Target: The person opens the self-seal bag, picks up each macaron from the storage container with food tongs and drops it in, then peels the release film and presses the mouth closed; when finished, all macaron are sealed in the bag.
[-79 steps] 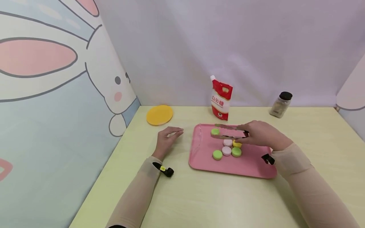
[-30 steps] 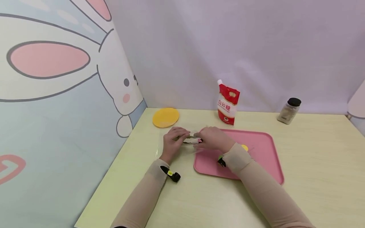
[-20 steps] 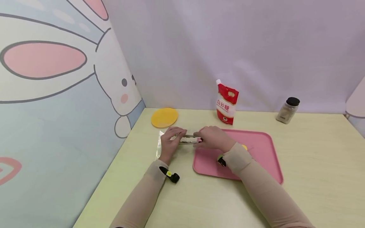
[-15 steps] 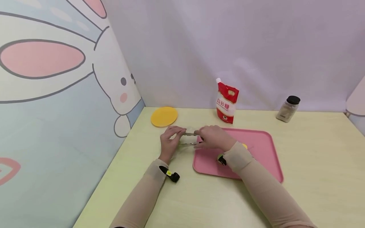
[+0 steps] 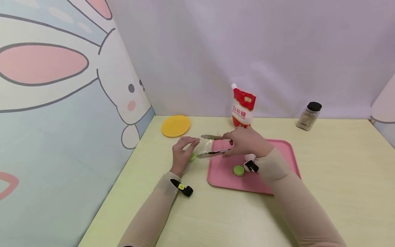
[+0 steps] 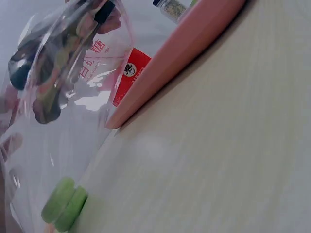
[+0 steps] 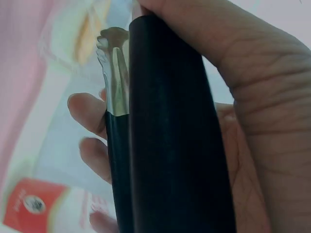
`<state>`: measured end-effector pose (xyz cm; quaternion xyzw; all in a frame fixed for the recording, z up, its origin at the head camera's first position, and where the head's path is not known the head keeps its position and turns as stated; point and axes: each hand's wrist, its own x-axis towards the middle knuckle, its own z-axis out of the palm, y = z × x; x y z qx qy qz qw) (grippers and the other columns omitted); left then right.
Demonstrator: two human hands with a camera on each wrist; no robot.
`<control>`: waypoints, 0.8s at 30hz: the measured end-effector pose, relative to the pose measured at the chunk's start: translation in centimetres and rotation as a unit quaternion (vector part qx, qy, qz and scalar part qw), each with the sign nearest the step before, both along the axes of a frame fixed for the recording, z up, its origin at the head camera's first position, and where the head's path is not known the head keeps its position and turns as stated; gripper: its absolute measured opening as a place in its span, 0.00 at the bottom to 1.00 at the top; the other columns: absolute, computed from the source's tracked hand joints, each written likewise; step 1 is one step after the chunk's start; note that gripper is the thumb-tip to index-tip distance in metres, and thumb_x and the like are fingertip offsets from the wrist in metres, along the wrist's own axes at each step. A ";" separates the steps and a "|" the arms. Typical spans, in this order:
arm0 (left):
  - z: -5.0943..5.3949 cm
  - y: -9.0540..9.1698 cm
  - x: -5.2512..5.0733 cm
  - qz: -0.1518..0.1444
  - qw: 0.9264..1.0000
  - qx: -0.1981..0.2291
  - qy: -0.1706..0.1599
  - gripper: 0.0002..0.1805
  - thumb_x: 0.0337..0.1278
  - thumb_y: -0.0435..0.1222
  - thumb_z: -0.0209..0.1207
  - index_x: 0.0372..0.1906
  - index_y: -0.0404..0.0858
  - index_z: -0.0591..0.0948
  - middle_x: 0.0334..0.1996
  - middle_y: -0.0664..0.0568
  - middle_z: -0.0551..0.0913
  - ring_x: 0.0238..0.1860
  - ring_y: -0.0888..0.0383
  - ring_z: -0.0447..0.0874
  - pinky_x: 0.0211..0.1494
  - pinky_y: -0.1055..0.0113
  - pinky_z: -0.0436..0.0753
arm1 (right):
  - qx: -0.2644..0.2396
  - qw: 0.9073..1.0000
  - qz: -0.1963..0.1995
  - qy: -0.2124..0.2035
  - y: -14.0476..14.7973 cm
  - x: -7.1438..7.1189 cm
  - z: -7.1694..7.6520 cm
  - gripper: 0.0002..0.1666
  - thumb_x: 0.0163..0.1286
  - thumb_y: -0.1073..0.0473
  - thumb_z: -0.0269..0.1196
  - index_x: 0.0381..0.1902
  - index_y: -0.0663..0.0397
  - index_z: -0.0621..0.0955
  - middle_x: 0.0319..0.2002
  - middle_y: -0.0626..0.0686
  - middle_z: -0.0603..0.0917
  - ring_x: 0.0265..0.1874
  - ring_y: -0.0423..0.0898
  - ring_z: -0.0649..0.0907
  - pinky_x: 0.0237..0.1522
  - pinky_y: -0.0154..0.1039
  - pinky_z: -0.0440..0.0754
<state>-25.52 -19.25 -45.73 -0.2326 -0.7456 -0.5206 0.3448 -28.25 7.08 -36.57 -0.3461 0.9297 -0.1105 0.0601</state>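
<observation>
Two bare hands work close together in front of a person in beige sleeves [image 5: 148, 212], each wrist strapped with a small black device [image 5: 186, 190]. Thumb and forefinger of the left hand [image 5: 182, 151] pinch the edge of a clear, thin plastic bag [image 5: 206, 146]. Just beside that hand, a round light-green macaron [image 6: 64, 204] shows low down against the film; whether it lies inside is hard to tell. The right hand [image 5: 247, 142] is wrapped round metal tongs with black handles [image 7: 177, 126], their two arms apart and their tips reaching toward the bag. Under the right forearm sits a rectangular pink tray with a raised rim [image 5: 220, 176], bearing a second light-green macaron [image 5: 238, 171] and two pale-pink macarons [image 5: 250, 157] next to it, one partly hidden by the wrist device. Farther back on the pale wooden table [image 5: 197, 219] are a flat, round yellow plate [image 5: 176, 126] on the left, a red-and-white pouch with a white cap [image 5: 243, 108] upright behind the tray, and a clear jar with a black lid [image 5: 309, 116] on the right. Beyond them hangs a pale lilac backdrop [image 5: 197, 61].
</observation>
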 end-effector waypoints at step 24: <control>0.0 0.0 -0.2 -0.009 0.999 -0.004 -0.040 0.08 0.53 0.22 0.69 0.39 0.29 0.88 0.36 0.42 0.89 0.40 0.48 0.84 0.51 0.70 0.80 | -0.045 0.986 -0.059 -0.148 11.6 3.1 -0.6 0.37 0.53 0.44 0.77 0.55 0.54 0.79 0.37 0.48 0.81 0.33 0.45 0.77 0.35 0.43 0.76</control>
